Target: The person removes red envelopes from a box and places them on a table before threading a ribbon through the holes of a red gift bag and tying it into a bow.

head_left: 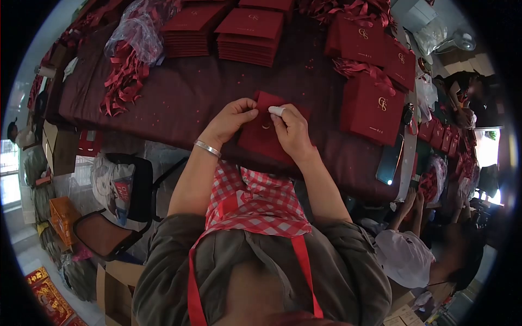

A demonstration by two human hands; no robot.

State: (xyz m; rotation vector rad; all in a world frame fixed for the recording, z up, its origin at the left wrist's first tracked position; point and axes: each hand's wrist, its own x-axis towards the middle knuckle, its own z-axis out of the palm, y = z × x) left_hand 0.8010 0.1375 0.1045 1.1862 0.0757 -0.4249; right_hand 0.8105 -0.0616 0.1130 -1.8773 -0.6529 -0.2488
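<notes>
A red paper bag (261, 136) lies on the dark red tablecloth (190, 103) in front of me, with a small hole or mark on its face. My left hand (237, 117) is at the bag's upper left edge, thumb and fingers pinched together; what they hold is too small to name. My right hand (291, 130) rests over the bag's upper right part, its fingers curled close together, a white wrap (277, 111) on one fingertip. Anything between the right fingers is hidden.
Flat red bags (249, 41) are stacked at the back. Red ribbons (120, 81) and clear plastic lie back left. Ribboned bags (372, 108) and a phone (390, 160) lie right. A chair (106, 233) stands left; a co-worker (405, 255) sits right.
</notes>
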